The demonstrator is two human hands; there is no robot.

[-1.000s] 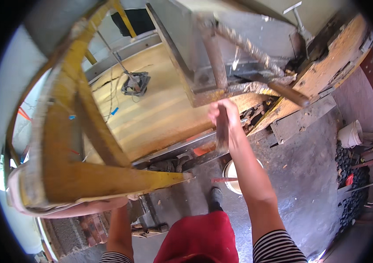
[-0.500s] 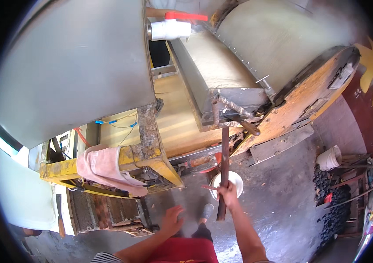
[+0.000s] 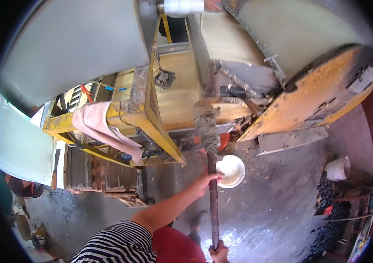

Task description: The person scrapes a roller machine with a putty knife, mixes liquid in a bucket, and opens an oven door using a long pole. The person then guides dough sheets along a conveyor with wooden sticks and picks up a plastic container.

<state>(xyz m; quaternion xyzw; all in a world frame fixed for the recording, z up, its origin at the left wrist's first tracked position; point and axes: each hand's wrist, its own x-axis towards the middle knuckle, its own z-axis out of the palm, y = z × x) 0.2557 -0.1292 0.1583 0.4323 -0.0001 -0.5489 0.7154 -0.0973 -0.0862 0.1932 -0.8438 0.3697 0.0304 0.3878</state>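
A long dark pole (image 3: 213,206) stands out before me, a bundle of grey, wrapped cloth-like material (image 3: 207,127) at its far end. My left hand (image 3: 207,180) is closed around the pole partway along, beside a white bucket (image 3: 231,172) on the floor. Close to my body, my right hand (image 3: 219,253) grips its near end. The wrapped end lies in front of a metal trough (image 3: 250,75) filled with pale liquid or batter; I cannot tell whether it touches the trough frame.
Left stands a yellow metal frame (image 3: 151,127) with a pink towel (image 3: 91,118) over it. A large drum (image 3: 307,33) and its rusty orange end plate (image 3: 302,98) are at right. Another person's hand (image 3: 213,5) is beside a white pipe valve (image 3: 183,5). Black coal (image 3: 337,223) lies far right.
My left hand, free before, has taken hold of the pole. My right hand has slid or moved down to its near end. The pole's wrapped end has come into view.
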